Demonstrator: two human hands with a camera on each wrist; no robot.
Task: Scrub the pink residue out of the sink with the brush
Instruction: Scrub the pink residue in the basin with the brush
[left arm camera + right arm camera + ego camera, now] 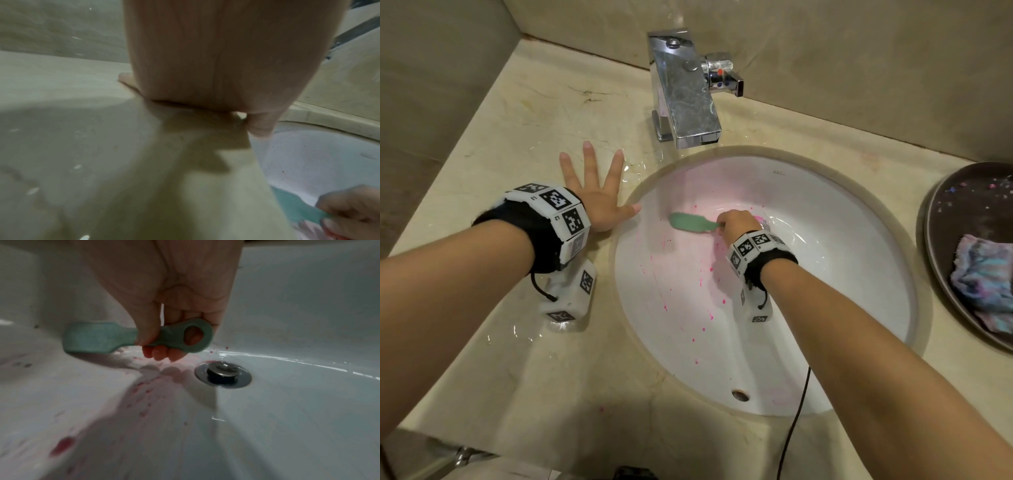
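The right hand point(738, 226) curls round the handle of the flat teal plastic brush point(692, 222), head at nine o'clock of the white oval sink point(859, 308) drain—best pressed firmly over pink specks point(702, 281) toward six—while the left hand point(599, 192), fingers spread and holding nothing, braces on the beige stone counter point(517, 144).

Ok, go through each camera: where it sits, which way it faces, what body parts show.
Head: above, facing down at the sink; both forearms, left hand, right hand show.
Left wrist: low, along the palm flat on the counter.
Right wrist: inside the basin, along fingers curled round the brush, toward the drain.
Shared: the brush shows in all three.
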